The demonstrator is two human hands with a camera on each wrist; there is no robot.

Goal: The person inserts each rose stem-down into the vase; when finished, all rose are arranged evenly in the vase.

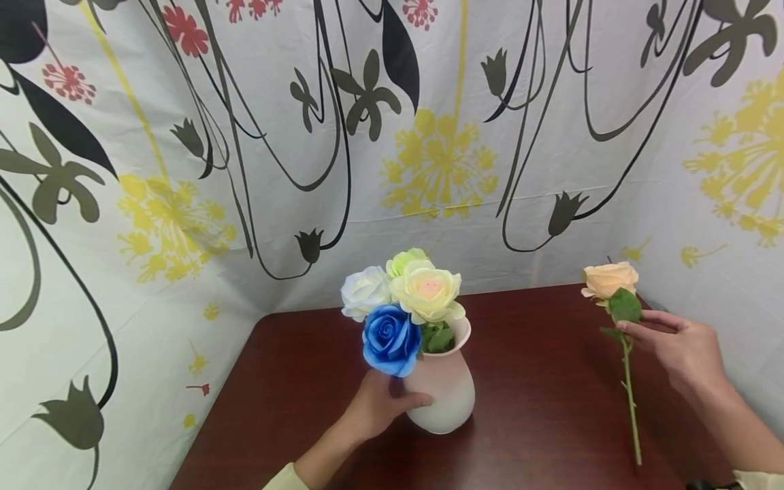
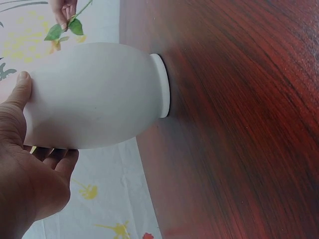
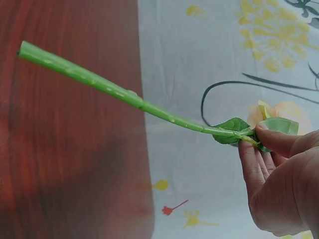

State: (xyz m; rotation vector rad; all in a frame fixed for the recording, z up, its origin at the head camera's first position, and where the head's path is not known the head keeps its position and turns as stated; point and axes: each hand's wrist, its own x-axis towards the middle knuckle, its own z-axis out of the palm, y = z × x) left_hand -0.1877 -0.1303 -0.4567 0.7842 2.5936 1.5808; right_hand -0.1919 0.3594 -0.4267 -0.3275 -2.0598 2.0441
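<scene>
**Head view: a loose rose, a crowded vase**

Head view puts the vase [image 1: 446,393] at lower centre of the frame, standing upright on the table [image 1: 539,381]. The left hand [image 1: 375,407] is wrapped round its left side, thumb across the front; the left wrist view confirms this, with thumb and curled fingers cupping the smooth white body. Four roses already fill the neck: blue [image 1: 390,339], white [image 1: 365,291], cream [image 1: 427,292] and a pale green one [image 1: 407,260] behind.

At the right of the frame the right hand [image 1: 680,350] pinches a peach rose [image 1: 609,280] high on its stem [image 1: 630,401], just under the leaves, thumb against fingertips. The bloom points up, the stem hangs down, and its tip seems just clear of the table, well apart from the vase.

Risks, as I judge them:
- The pinch sits near the bloom, so the long stem is free to swing; its tip could miss the mouth or catch the rim.
- The mouth is nearly hidden under the blooms, so a stem pushed in could knock the blue or cream rose aside or lift one out.
- The vase looks smooth and narrow-footed; a sideways shove from the stem could tip it if the left hand slackens.
- Gripping at the leaves may tear one off.
</scene>
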